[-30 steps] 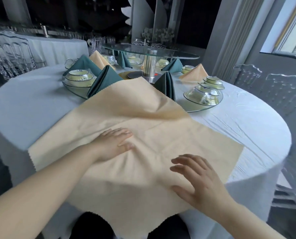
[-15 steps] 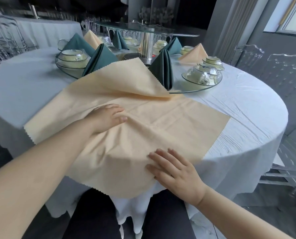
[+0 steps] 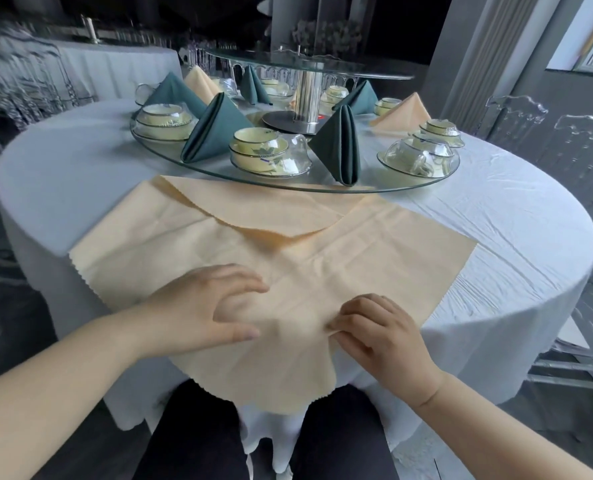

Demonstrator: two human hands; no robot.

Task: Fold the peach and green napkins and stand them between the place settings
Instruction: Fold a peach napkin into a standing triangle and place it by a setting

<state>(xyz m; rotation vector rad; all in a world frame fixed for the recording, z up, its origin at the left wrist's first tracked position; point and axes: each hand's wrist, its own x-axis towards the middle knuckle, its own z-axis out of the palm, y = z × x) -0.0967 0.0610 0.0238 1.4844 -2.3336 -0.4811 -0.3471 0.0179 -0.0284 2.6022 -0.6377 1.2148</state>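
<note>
A large peach napkin (image 3: 322,258) lies spread on the white round table (image 3: 502,237), with its near corner hanging over the edge. Its far corner is folded back toward me into a loose flap. My left hand (image 3: 198,306) rests on the cloth with arched fingers and the thumb stretched out. My right hand (image 3: 381,334) pinches a small fold of the napkin near the table's front edge. Two folded green napkins (image 3: 212,131) (image 3: 342,143) stand either side of a bowl setting (image 3: 260,150). A folded peach napkin (image 3: 404,114) stands further back right.
The place settings sit on a glass turntable (image 3: 288,184) just beyond the napkin, with a chrome post (image 3: 305,95) holding a higher glass tier. Clear chairs (image 3: 565,133) stand at the right. Another white-clothed table (image 3: 115,67) is at the back left.
The far corner of the napkin has dropped from raised to a flat flap folded toward me. Both hands slid nearer to me, and my right hand went from lying flat to pinching the cloth.
</note>
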